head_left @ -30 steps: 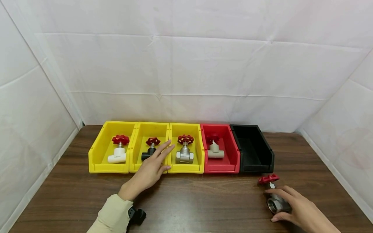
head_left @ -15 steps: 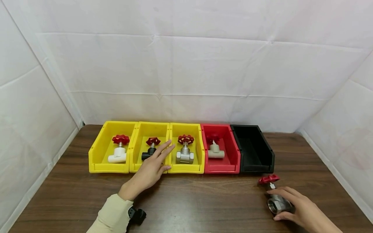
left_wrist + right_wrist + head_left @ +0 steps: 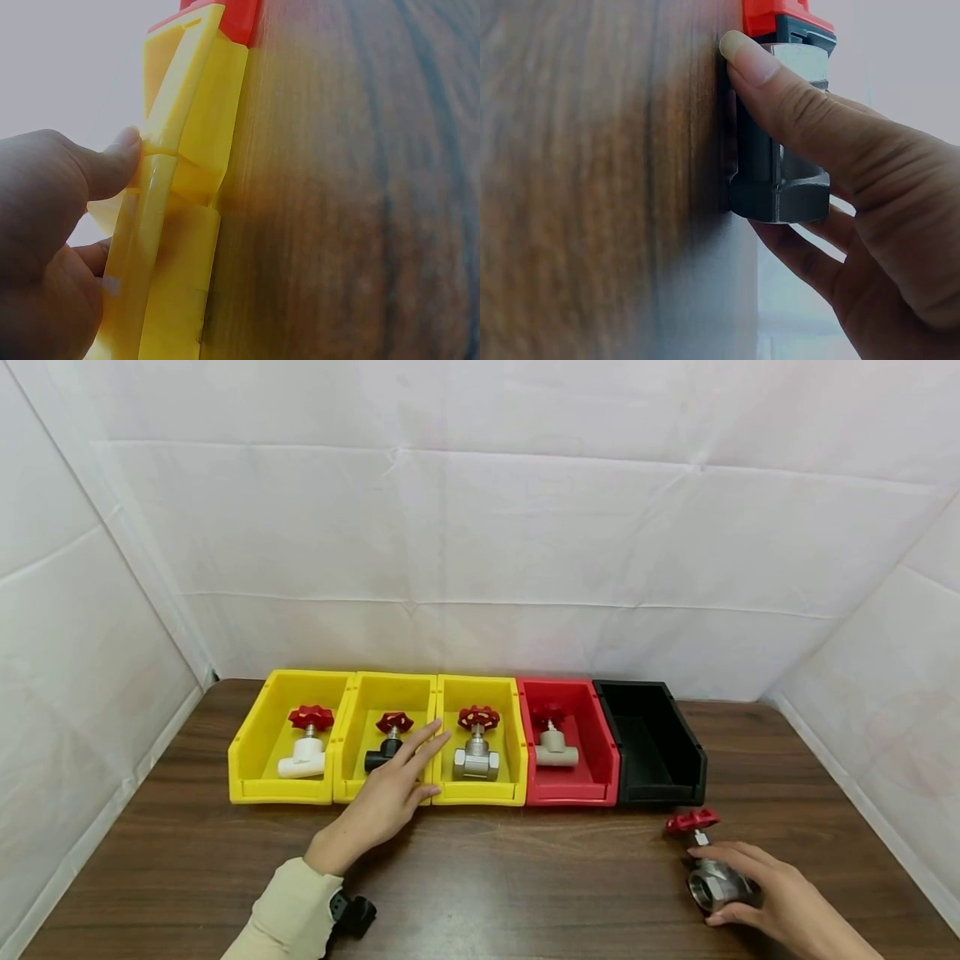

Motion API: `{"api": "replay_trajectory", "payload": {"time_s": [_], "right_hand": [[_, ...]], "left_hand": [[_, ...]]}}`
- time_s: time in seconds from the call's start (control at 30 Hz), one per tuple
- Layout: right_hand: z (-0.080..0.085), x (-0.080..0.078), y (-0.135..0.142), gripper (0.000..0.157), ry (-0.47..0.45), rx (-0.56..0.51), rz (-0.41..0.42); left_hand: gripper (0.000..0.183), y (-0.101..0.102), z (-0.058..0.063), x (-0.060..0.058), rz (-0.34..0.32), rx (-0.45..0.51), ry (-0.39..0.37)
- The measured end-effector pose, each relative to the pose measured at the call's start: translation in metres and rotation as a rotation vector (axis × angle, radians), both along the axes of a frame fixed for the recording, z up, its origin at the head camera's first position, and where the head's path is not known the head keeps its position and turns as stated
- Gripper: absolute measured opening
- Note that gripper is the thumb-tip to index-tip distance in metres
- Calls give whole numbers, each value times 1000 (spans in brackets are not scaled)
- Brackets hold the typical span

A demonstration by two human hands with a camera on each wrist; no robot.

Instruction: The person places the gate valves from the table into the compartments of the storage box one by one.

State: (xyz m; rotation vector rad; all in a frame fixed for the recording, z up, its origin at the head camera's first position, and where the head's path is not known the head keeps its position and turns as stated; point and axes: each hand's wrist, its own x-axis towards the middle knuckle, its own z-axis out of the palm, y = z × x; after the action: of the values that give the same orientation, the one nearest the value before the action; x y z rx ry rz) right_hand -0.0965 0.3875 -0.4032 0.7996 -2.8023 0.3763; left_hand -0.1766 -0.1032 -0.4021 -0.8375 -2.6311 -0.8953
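On the table at the right lies a dark metal gate valve (image 3: 712,885) with a red handwheel (image 3: 692,821) pointing toward the bins. My right hand (image 3: 780,897) grips its body, thumb on the near side and fingers over the far side; the right wrist view shows the thumb across the hexagonal metal body (image 3: 780,199). My left hand (image 3: 382,797) rests with fairly straight fingers over the shared wall of the middle yellow bin (image 3: 348,789) and the right yellow bin (image 3: 480,793). Its thumb touches the yellow rim (image 3: 161,169). Partly behind that hand sits a black valve (image 3: 382,754).
The bins stand in one row at the back. A white valve (image 3: 303,760) lies in the left yellow bin (image 3: 281,792), a silver valve (image 3: 476,762) in the third. The red bin (image 3: 573,793) has a beige valve (image 3: 555,752). A black bin (image 3: 660,793) ends the row.
My right thumb and fingers have shifted slightly right along the metal gate valve, which stays in place. The left hand and the bins hold still.
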Motion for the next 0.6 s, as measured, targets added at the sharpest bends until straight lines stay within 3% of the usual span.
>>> {"api": "replay_trajectory", "payload": {"time_s": [0.6], "right_hand": [[-1, 2, -5, 68, 14, -9, -32]], "left_hand": [[71, 0, 0, 0, -3, -3, 13]]}}
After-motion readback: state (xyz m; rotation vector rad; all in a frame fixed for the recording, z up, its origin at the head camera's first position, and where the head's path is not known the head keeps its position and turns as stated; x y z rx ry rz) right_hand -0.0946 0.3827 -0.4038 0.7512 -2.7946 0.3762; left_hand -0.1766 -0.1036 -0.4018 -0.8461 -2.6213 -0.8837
